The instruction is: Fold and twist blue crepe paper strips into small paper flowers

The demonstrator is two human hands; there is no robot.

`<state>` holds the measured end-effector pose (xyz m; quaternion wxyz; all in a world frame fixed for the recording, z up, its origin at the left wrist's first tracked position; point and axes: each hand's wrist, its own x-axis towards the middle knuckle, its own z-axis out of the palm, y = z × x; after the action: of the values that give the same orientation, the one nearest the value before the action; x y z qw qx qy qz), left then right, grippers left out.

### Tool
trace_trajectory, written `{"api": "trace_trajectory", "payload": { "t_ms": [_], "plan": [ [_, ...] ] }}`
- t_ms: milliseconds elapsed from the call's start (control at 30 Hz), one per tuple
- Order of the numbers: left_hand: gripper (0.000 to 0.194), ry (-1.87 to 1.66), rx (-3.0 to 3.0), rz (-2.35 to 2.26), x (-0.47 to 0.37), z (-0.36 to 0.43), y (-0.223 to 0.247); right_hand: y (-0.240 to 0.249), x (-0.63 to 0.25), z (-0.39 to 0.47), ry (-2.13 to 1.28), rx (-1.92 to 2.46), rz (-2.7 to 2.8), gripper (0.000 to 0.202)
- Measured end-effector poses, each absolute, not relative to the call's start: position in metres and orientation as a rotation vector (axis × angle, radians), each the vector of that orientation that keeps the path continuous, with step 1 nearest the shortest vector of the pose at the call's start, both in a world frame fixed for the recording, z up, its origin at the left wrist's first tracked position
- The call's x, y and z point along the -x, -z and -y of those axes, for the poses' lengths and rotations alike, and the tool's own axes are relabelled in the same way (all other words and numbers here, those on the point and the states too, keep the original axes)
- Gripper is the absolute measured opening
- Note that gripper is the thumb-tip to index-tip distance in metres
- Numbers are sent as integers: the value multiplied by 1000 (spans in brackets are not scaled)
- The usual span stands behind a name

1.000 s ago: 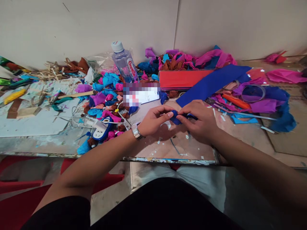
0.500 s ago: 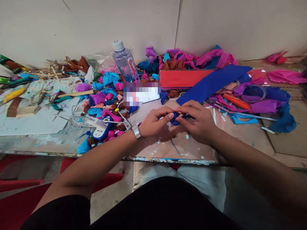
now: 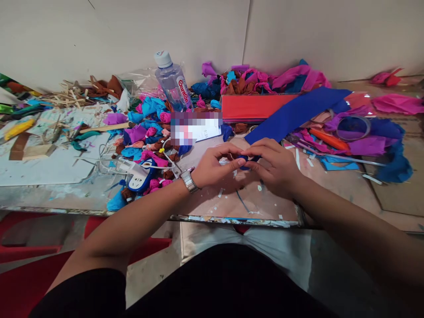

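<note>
Over the tabletop (image 3: 268, 206), both hands (image 3: 217, 167) (image 3: 277, 170) in close pinches on blue material (image 3: 244, 168).

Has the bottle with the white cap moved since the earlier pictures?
No. Judged against the phone, the bottle stands in the same spot behind it; the whole view merely shifts slightly.

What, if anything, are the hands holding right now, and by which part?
A small blue scrap: the left hand has its grip on the left edge, the right hand just right of that. Most of it is hidden.
</note>
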<state>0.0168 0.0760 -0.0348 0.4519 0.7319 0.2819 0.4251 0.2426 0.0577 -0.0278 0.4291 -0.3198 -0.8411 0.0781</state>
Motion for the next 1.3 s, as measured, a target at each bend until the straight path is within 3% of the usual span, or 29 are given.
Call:
{"api": "trace_trajectory", "payload": {
  "t_ms": [133,400,733,1300],
  "plan": [
    [35,-1118,-1711,-699,-16,-78,37,29,-244,-57,-234,850,2024,29],
    [33,-1141,-1669,-627,-17,-80,40,30,-245,-58,-252,828,1979,11],
    [31,-1121,-1767,-570,-17,-80,39,27,-243,-57,-332,844,1973,13],
    [50,-1023,-1433,-778,-20,-79,43,31,-244,-55,-190,851,2009,19]
  ]
}}
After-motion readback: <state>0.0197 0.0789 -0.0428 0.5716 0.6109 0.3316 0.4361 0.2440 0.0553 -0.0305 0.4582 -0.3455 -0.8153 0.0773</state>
